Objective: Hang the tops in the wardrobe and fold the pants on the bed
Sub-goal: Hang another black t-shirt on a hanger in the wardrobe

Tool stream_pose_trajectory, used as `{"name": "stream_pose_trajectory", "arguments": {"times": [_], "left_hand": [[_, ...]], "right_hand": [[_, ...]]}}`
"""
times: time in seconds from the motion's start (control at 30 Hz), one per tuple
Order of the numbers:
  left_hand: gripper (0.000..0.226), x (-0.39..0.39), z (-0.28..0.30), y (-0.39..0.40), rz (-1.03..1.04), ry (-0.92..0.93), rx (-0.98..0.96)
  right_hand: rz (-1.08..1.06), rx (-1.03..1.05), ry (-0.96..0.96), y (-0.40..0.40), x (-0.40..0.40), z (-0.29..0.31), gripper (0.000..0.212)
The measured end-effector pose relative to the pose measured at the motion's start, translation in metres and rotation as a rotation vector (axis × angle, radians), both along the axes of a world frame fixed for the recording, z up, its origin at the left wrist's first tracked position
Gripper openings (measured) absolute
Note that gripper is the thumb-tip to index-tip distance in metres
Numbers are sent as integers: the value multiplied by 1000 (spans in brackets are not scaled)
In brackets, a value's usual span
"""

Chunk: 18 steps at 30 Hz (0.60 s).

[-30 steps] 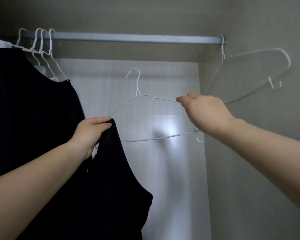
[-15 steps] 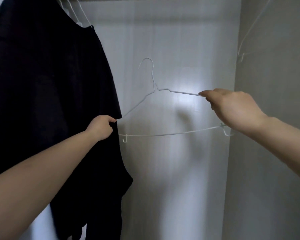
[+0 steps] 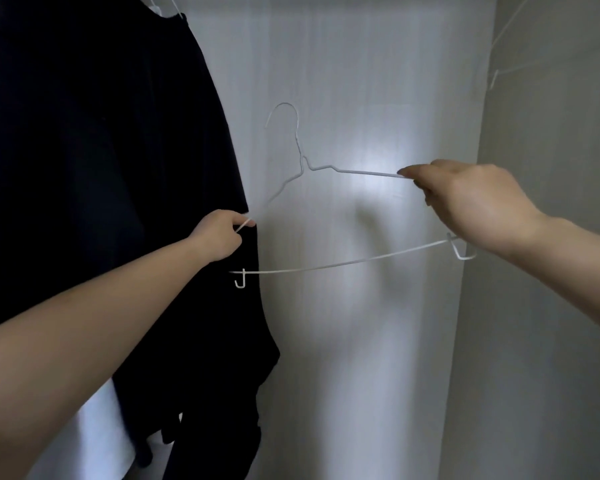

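Inside the wardrobe, the thin white wire hanger [image 3: 326,268] is held level: the left hand [image 3: 219,237] pinches its left shoulder beside the black top [image 3: 118,168], and the right hand [image 3: 471,202] grips its right side.

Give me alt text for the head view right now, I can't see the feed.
Inside a wardrobe, two hands hold a white wire hanger off the rail: the right hand pinches its right shoulder, and the left hand grips its left end together with a black top. More dark clothes hang at left.
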<state>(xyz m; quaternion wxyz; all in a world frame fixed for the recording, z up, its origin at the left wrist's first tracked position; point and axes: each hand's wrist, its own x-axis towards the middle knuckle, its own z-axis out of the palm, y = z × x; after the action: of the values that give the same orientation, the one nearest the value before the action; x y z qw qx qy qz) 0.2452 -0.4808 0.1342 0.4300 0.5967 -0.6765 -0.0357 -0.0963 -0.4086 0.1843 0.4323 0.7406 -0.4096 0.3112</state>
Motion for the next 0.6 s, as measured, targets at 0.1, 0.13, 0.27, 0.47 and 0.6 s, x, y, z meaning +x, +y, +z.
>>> {"name": "stream_pose_trajectory", "arguments": {"times": [0.1,0.13,0.27,0.47,0.6], "left_hand": [[48,-15,5,5,-106,89,-11],[48,-22,7,8,-142,131,-17],[46,-46,17,19,-323,376,-33],[13,-57,28,28,-460,592,-36],[14,-62,23,26,-443,574,-104]], "right_hand": [[25,44,16,3,9,-10,47],[26,63,22,3,12,-14,47],[40,112,53,0,26,-36,46],[3,210,-46,-6,29,-55,47],[66,-66,69,-9,27,-58,50]]}}
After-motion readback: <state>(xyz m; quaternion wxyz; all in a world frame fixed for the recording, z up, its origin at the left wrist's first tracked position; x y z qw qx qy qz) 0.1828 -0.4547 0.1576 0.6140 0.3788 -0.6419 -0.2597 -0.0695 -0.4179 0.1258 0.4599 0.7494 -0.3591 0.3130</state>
